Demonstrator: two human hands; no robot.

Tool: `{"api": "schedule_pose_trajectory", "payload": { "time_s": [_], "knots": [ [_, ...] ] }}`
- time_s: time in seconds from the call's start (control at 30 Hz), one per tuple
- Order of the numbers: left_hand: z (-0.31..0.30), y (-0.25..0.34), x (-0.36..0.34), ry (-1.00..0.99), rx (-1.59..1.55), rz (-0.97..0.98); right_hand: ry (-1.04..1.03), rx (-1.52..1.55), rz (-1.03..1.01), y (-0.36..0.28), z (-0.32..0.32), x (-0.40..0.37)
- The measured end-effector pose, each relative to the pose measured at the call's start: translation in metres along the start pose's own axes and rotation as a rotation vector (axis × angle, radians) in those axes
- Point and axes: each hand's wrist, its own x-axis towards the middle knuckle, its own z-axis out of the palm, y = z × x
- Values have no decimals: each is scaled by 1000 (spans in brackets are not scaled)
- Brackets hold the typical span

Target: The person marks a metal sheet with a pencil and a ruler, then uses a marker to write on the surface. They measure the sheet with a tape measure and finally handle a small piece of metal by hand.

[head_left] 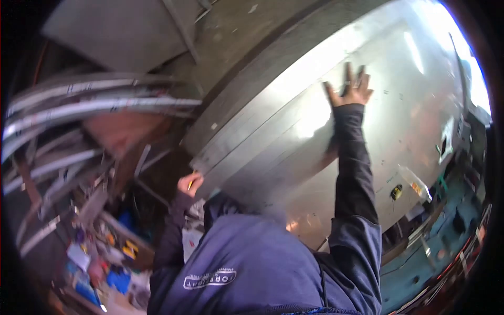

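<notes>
A large shiny metal sheet [294,136] lies in front of me, with a straight line or seam running along its far-left side. My right hand [354,93] rests on it, fingers spread, holding nothing. At the sheet's near-left corner, my left hand [190,182] is closed around a small yellow thing [191,184]; most of it is hidden by the fingers, so its kind does not show. Farther right on the sheet lie a black-and-yellow tape measure [396,192] and a clear plastic bottle [415,184].
Long metal bars [105,107] are stacked at the left, blurred. Below them is a cluttered heap with blue pieces [118,281] and a yellow item [130,249]. A blue-green surface [409,273] with scattered items lies at the lower right. Another flat sheet [121,34] stands at the upper left.
</notes>
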Motion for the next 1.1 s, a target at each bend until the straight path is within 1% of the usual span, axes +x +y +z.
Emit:
{"api": "schedule_pose_trajectory", "payload": {
  "time_s": [0.03,0.07,0.1,0.13,0.17,0.2,0.27,0.33,0.4,0.47,0.57,0.67,0.77,0.9,0.97,1.1],
  "knots": [
    [-1,7,0,9,6,6,-10,2,17,-3,-5,1],
    [-3,20,1,-15,-40,-46,-28,15,30,-6,-9,1],
    [-5,27,0,-18,-33,-58,-39,19,40,-7,-10,0],
    [-7,28,0,-50,-57,-140,-53,30,48,-7,-11,1],
    [-10,30,2,-79,-29,-157,-69,41,56,-7,-13,1],
    [-8,31,2,-47,-56,-171,-69,43,54,-7,-14,3],
    [-11,37,6,-78,-21,-198,-83,39,58,-6,-17,5],
    [-14,42,9,-119,-28,-270,-99,57,72,-3,-14,6],
    [-17,23,5,-139,-10,-293,-93,71,77,0,-11,5],
    [-20,31,6,-168,-26,-366,-105,81,93,0,-10,4],
    [-21,28,4,-155,-23,-402,-133,92,105,2,-10,5],
    [-17,50,10,-145,-15,-420,-148,101,108,4,-6,5],
    [-21,43,8,-174,-2,-489,-154,95,107,5,-2,3],
    [-21,43,7,-188,39,-465,-153,76,103,6,1,2],
    [-20,35,5,-154,8,-419,-134,72,95,6,3,1],
    [-15,37,5,-116,28,-398,-116,43,92,5,-1,3]
  ]
}}
